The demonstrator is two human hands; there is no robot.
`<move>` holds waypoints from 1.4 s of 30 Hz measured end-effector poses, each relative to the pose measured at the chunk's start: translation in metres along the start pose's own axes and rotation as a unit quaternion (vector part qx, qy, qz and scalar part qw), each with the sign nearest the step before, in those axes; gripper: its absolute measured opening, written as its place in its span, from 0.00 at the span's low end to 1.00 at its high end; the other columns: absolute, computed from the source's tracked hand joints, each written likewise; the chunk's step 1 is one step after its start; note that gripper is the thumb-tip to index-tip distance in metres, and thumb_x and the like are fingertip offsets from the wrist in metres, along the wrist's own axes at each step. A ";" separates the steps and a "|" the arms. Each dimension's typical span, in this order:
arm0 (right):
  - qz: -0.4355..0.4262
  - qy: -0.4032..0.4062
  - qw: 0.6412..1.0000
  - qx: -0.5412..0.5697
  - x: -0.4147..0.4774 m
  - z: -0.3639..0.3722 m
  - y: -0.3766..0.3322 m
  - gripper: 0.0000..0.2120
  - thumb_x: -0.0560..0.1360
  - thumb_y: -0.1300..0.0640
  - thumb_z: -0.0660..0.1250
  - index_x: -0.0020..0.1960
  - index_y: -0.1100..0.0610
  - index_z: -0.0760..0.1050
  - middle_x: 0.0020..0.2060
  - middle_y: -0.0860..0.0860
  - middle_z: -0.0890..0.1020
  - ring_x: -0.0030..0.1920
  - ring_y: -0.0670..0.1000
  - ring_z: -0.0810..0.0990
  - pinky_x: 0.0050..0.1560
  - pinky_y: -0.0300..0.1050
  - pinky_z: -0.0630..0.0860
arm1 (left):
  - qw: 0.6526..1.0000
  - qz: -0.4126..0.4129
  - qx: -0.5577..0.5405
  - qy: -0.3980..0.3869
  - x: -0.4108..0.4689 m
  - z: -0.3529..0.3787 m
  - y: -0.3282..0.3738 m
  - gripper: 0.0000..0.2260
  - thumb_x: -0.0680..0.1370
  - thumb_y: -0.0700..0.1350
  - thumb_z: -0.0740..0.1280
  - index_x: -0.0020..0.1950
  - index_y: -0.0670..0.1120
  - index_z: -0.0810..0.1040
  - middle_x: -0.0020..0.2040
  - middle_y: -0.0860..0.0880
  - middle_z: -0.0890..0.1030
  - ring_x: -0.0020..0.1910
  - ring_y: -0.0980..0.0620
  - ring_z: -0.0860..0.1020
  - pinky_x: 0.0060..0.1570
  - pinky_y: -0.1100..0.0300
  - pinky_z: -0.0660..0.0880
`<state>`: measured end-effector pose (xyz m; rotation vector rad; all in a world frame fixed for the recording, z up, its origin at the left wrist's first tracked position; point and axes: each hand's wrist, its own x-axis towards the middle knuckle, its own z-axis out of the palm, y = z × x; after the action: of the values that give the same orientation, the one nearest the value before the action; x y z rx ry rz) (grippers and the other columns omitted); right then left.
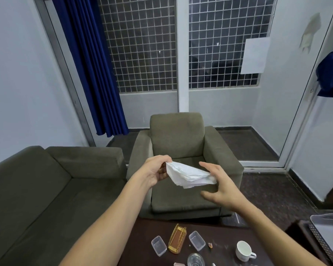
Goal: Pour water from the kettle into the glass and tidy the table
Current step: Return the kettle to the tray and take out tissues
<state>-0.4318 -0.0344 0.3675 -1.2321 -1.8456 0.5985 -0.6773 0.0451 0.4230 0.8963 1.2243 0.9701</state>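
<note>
I held a crumpled white tissue (188, 176) up in front of me, over the grey armchair (181, 143). My left hand (156, 172) pinched its upper corner between thumb and fingers, while my right hand (219, 186) was spread wide, its fingers touching the tissue's lower edge. Below, on the dark table (227, 239), stood a glass (196, 260), a white cup (243, 250), a gold wire holder (178, 239) between two small clear plastic boxes (158, 245), and a grey tray (329, 233) at the right

Two bare forearms, sleeveless in view; no rings, watch or gloves.
</note>
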 end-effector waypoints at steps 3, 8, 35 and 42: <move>-0.096 0.050 0.965 -0.239 -0.001 0.008 -0.005 0.44 0.65 0.54 0.76 0.79 0.49 0.65 0.73 0.48 0.71 0.72 0.49 0.69 0.67 0.48 0.69 | 1.000 -0.020 0.022 -0.005 0.003 0.008 0.002 0.06 0.70 0.35 0.70 0.37 0.45 0.78 0.28 0.51 0.78 0.28 0.54 0.77 0.32 0.62 0.78; -0.192 0.149 0.911 -0.334 0.004 0.007 -0.001 0.30 0.67 0.60 0.79 0.68 0.55 0.78 0.62 0.50 0.82 0.56 0.55 0.82 0.49 0.50 0.77 | 0.998 -0.058 0.006 0.002 0.013 0.019 0.005 0.10 0.71 0.34 0.68 0.33 0.45 0.74 0.28 0.51 0.75 0.27 0.55 0.74 0.23 0.66 0.76; 0.264 0.041 0.952 0.150 -0.022 0.050 0.056 0.12 0.76 0.58 0.72 0.37 0.64 0.78 0.28 0.48 0.73 0.32 0.46 0.69 0.36 0.45 0.66 | 0.971 0.054 0.200 -0.121 0.053 -0.018 -0.095 0.12 0.73 0.40 0.79 0.55 0.49 0.85 0.47 0.50 0.88 0.44 0.57 0.83 0.43 0.64 0.80; 0.368 -0.025 0.929 0.022 -0.023 0.106 0.071 0.04 0.70 0.54 0.75 0.43 0.54 0.85 0.35 0.48 0.87 0.38 0.47 0.85 0.36 0.44 0.77 | 0.925 0.075 0.331 -0.173 0.103 -0.031 -0.123 0.12 0.73 0.40 0.78 0.55 0.47 0.85 0.53 0.44 0.86 0.51 0.52 0.82 0.56 0.55 0.80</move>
<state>-0.4791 -0.0209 0.2474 -1.8959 -1.3528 1.0694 -0.6871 0.1017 0.2696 1.6388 1.1961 0.4666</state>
